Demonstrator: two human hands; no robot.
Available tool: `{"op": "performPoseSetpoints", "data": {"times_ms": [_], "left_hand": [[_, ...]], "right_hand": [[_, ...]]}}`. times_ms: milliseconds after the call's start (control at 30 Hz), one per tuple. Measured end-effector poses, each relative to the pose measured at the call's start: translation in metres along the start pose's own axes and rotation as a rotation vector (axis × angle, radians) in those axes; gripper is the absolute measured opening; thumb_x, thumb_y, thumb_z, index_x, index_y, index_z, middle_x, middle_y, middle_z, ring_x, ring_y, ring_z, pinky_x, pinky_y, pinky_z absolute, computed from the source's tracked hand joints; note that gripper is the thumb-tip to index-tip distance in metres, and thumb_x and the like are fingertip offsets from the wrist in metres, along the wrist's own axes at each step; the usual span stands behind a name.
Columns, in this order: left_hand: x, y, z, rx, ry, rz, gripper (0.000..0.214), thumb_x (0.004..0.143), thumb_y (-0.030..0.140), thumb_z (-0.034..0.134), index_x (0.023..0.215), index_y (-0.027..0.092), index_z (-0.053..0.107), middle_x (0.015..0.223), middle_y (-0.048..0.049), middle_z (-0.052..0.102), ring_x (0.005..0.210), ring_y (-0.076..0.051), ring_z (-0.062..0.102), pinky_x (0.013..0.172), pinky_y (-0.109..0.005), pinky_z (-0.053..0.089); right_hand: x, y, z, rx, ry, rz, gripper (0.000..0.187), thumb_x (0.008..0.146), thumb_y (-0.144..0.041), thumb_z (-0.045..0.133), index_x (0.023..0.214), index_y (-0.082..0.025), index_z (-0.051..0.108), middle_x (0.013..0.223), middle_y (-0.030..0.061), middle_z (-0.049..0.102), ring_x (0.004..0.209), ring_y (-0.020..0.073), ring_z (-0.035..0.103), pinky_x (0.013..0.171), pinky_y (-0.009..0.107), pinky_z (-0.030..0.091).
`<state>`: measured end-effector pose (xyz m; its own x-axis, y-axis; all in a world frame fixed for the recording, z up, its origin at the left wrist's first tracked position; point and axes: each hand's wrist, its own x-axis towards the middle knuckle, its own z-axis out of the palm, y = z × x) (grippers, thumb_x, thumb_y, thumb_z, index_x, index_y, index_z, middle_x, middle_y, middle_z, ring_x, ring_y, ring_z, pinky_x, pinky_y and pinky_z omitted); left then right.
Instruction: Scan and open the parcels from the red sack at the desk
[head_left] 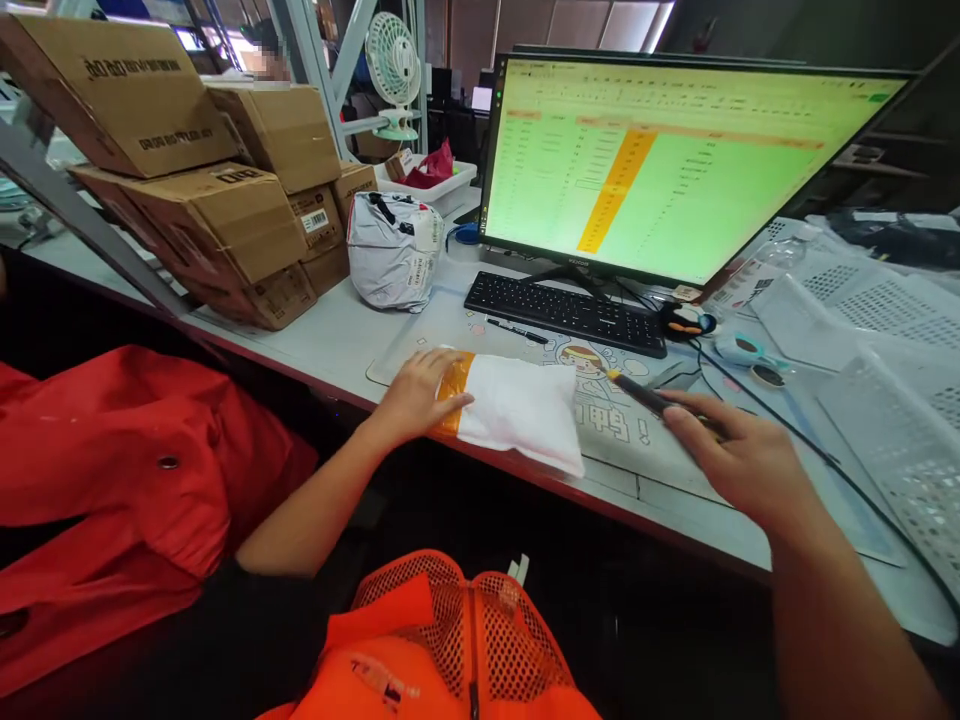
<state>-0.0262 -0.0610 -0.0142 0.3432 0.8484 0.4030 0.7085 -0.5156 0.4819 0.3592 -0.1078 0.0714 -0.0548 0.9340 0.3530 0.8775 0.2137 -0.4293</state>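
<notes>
A soft white package [521, 408] with a band of orange-brown tape [455, 393] lies at the desk's front edge. My left hand [421, 395] grips its taped left end, fingers over the far side and thumb on top. To the right of the package, my right hand [731, 445] is closed around a slim dark tool with a yellow tip, apparently a utility knife [637, 395]. The tip points left toward the package and appears apart from it. The rear of the tool is hidden by my fingers.
Behind the package are a pen [517, 330], a keyboard [566, 308] and a monitor [675, 170]. Cardboard boxes [217, 220] and a grey wrapped parcel [394, 250] stand left. White baskets [885, 370] and a cable [817, 450] occupy the right. A person [266, 55] is in the background.
</notes>
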Motion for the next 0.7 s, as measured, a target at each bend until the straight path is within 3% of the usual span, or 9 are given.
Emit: {"op": "performPoseSetpoints", "data": {"times_ms": [67, 133, 267, 367, 467, 600, 700], "left_hand": [[0.002, -0.011, 0.006, -0.005, -0.077, -0.093, 0.088, 0.082, 0.053, 0.080, 0.154, 0.020, 0.042, 0.162, -0.0163, 0.044, 0.153, -0.035, 0.037, 0.127, -0.052, 0.029], [0.002, -0.016, 0.017, -0.035, -0.155, -0.157, 0.109, 0.075, 0.057, 0.084, 0.161, 0.018, 0.031, 0.169, -0.0175, 0.030, 0.159, -0.035, 0.026, 0.130, -0.051, 0.025], [-0.001, -0.017, 0.031, -0.027, -0.171, -0.227, 0.120, 0.073, 0.063, 0.083, 0.164, 0.014, 0.023, 0.172, -0.0193, 0.023, 0.160, -0.034, 0.022, 0.132, -0.049, 0.021], [-0.001, -0.016, 0.031, -0.010, -0.185, -0.235, 0.121, 0.072, 0.064, 0.082, 0.164, 0.014, 0.023, 0.171, -0.0195, 0.024, 0.160, -0.034, 0.023, 0.131, -0.048, 0.022], [0.000, -0.016, 0.029, 0.004, -0.186, -0.224, 0.117, 0.073, 0.065, 0.081, 0.163, 0.015, 0.027, 0.170, -0.0185, 0.027, 0.159, -0.034, 0.026, 0.131, -0.048, 0.023], [-0.001, -0.015, 0.025, 0.025, -0.186, -0.219, 0.114, 0.074, 0.063, 0.082, 0.162, 0.015, 0.029, 0.169, -0.0188, 0.031, 0.157, -0.034, 0.030, 0.130, -0.048, 0.024], [0.008, -0.010, 0.016, 0.031, -0.208, -0.178, 0.105, 0.077, 0.062, 0.080, 0.160, 0.019, 0.035, 0.168, -0.0156, 0.035, 0.155, -0.035, 0.033, 0.128, -0.052, 0.027]], "right_hand": [[0.015, -0.032, 0.004, 0.051, -0.115, -0.120, 0.043, 0.092, -0.054, 0.057, 0.110, -0.022, 0.080, 0.087, 0.0059, 0.078, 0.068, 0.0203, 0.067, 0.061, 0.032, 0.051], [0.030, -0.064, 0.017, 0.075, -0.266, -0.243, 0.038, 0.094, -0.048, 0.055, 0.109, -0.024, 0.081, 0.097, 0.0055, 0.080, 0.079, 0.0210, 0.070, 0.067, 0.031, 0.052], [0.052, -0.120, 0.052, -0.102, -0.479, -0.390, 0.032, 0.095, -0.035, 0.054, 0.105, -0.023, 0.082, 0.096, 0.0069, 0.080, 0.083, 0.0217, 0.071, 0.072, 0.032, 0.050], [0.059, -0.134, 0.054, -0.333, -0.510, -0.382, 0.031, 0.096, -0.035, 0.054, 0.101, -0.024, 0.083, 0.091, 0.0084, 0.079, 0.079, 0.0233, 0.069, 0.065, 0.032, 0.045], [0.059, -0.104, 0.024, -0.515, -0.464, -0.258, 0.028, 0.094, -0.040, 0.057, 0.095, -0.027, 0.082, 0.088, 0.0074, 0.078, 0.071, 0.0235, 0.066, 0.058, 0.031, 0.039], [0.041, -0.027, -0.020, -0.696, -0.322, 0.075, 0.032, 0.090, -0.050, 0.060, 0.097, -0.028, 0.082, 0.087, 0.0107, 0.076, 0.067, 0.0289, 0.063, 0.059, 0.038, 0.041], [0.011, 0.014, -0.012, -0.632, -0.230, 0.148, 0.043, 0.096, -0.053, 0.052, 0.116, -0.025, 0.078, 0.098, 0.0128, 0.075, 0.080, 0.0328, 0.067, 0.066, 0.042, 0.048]]}}
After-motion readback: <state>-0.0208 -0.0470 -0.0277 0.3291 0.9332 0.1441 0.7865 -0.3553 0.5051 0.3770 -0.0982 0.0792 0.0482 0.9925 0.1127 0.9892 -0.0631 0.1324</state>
